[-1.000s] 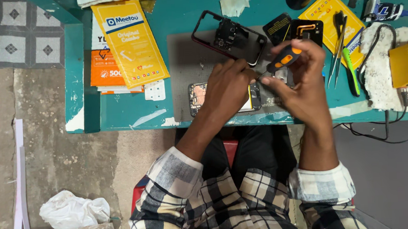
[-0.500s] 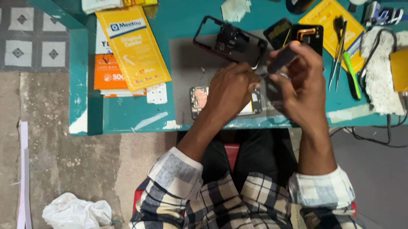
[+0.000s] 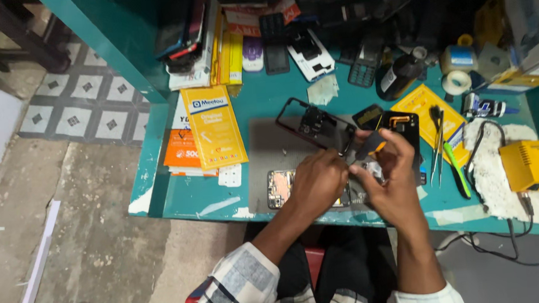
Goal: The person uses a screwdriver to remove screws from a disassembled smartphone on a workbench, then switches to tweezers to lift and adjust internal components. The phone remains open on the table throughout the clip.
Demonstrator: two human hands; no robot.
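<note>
An opened phone (image 3: 280, 188) lies flat on a grey mat (image 3: 269, 146) near the front edge of a teal workbench (image 3: 191, 200). My left hand (image 3: 318, 181) rests on the phone's middle and covers most of it. My right hand (image 3: 392, 175) is closed on a small screwdriver with an orange and black handle (image 3: 372, 144), its tip pointing down toward the phone. A dark phone frame with a camera part (image 3: 314, 125) lies just beyond my hands. A black phone back (image 3: 403, 127) sits under my right hand.
Yellow and orange flat packets (image 3: 213, 133) lie at the left of the mat. Tweezers (image 3: 437, 138) and a green tool (image 3: 455, 170) lie to the right, then a white cloth (image 3: 489, 169) and a yellow box with a cable (image 3: 534, 164). Bottles, tape rolls and phones crowd the back.
The view has lifted, showing more of the bench's back. My right hand has drawn the screwdriver closer to my left hand over the phone.
</note>
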